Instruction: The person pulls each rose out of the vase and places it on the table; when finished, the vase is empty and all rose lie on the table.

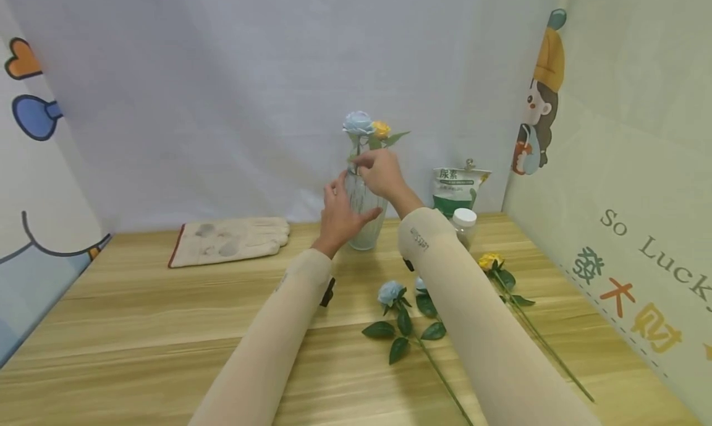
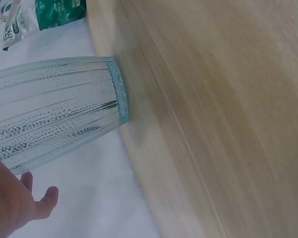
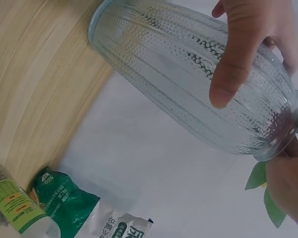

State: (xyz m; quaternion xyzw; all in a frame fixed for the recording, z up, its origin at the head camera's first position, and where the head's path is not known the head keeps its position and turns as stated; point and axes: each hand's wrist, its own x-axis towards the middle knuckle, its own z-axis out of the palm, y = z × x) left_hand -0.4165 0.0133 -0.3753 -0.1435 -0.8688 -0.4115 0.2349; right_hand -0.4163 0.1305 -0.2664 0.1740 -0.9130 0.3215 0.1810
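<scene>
A clear ribbed glass vase [image 1: 364,219] stands upright at the back of the table. My left hand [image 1: 338,216] holds its left side, the thumb [image 3: 231,82] lying across the glass in the right wrist view. At the mouth of the vase, my right hand [image 1: 382,174] pinches the stem of a light blue artificial rose [image 1: 358,123]. A yellow rose [image 1: 381,129] with green leaves shows just beside the blue bloom. In the right wrist view the right hand [image 3: 288,188] is at the rim, and its fingertips are partly hidden.
Another blue rose [image 1: 392,292] and a yellow rose [image 1: 491,262] lie on the table; a further blue bloom [image 1: 420,284] is partly under my right sleeve. Behind stand a white-capped jar [image 1: 464,222] and a clipped green-white bag [image 1: 457,188]. Work gloves [image 1: 230,240] lie left.
</scene>
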